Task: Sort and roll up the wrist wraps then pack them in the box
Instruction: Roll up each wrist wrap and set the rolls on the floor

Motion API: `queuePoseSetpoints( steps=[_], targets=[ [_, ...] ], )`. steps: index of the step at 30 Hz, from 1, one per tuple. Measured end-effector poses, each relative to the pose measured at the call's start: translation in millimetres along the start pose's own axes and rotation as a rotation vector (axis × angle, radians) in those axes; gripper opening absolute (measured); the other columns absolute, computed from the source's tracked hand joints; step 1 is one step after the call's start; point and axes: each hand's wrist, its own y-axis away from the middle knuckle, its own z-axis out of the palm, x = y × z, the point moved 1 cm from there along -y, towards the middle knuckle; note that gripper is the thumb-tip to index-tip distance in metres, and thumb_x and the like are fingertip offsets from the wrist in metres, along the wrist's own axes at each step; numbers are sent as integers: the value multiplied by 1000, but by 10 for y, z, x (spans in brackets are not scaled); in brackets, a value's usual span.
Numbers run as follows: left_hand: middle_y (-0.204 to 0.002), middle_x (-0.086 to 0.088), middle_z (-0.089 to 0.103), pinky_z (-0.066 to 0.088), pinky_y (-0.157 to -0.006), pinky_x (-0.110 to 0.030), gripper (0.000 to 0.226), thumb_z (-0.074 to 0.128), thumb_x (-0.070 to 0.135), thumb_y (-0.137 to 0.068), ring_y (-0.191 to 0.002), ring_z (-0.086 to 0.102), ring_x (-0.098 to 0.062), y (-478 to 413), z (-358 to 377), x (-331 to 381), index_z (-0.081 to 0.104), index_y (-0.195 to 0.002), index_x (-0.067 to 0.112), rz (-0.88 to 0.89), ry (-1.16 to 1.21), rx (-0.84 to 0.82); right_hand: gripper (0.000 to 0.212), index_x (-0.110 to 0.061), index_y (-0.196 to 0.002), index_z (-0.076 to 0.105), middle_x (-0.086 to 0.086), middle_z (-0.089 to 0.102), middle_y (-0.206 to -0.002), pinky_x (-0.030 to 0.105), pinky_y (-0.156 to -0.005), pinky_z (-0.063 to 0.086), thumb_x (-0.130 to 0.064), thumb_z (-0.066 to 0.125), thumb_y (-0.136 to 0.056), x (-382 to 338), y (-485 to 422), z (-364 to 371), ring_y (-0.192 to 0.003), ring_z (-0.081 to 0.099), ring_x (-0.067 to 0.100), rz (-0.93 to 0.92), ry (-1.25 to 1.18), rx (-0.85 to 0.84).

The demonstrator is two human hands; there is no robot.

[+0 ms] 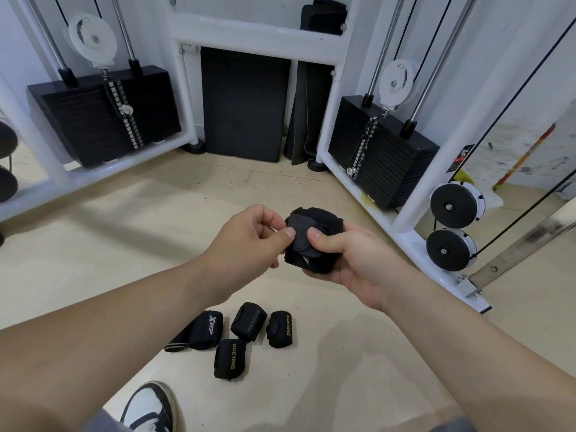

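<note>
Both hands are gripping a black wrist wrap (313, 241), apparently rolled: right hand (355, 260) cupping it, left hand (249, 238) pinching its flap; four rolled wraps (243, 335) are lying mid-floor (343, 353).

Both hands, left (249, 236) and right (352, 257), pinch shut, arms outstretched

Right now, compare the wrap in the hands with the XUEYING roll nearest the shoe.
The wrap in the hands is held up off the floor, gripped by the left hand and right hand; the XUEYING roll lies on the floor untouched. The held wrap looks bunched, with a loose flap under the thumbs; the floor roll is a neat cylinder. No lettering shows on the held one; yellow lettering shows on the other. Both are black fabric.
</note>
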Motion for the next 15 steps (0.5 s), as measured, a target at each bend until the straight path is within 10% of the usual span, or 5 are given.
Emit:
queuePoseSetpoints(
  steps=[15],
  targets=[
    [-86, -5, 71, 51, -58, -30, 25, 75, 34, -98, -66, 68, -10, 26, -44, -43, 65, -100, 11, -36, -34, -13, 63, -18, -140, 67, 12, 74, -136, 45, -107, 56, -14, 82, -79, 77, 70, -54, -128, 71, 31, -6, 48, -241]
  ],
)
